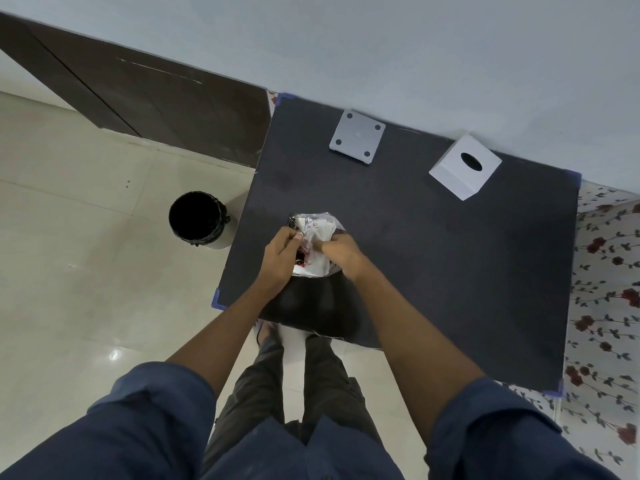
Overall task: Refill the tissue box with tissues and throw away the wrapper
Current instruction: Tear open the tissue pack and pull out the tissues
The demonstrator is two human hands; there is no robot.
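A pack of white tissues in a clear plastic wrapper (318, 226) with red print lies on the black table (433, 254), near its left front part. My left hand (278, 258) grips the wrapper's left side. My right hand (341, 251) grips its right side, fingers closed into the plastic. The white tissue box cover (465, 166), with an oval hole on top, stands at the back right of the table. Its white base plate (356, 136), with dark round feet at the corners, lies upside down at the back middle.
A round bin with a black liner (197, 220) stands on the tiled floor just left of the table. A dark wooden door (145, 98) is at the back left. Flowered cloth (606, 289) shows at the table's right edge. My legs stand at the table's front edge.
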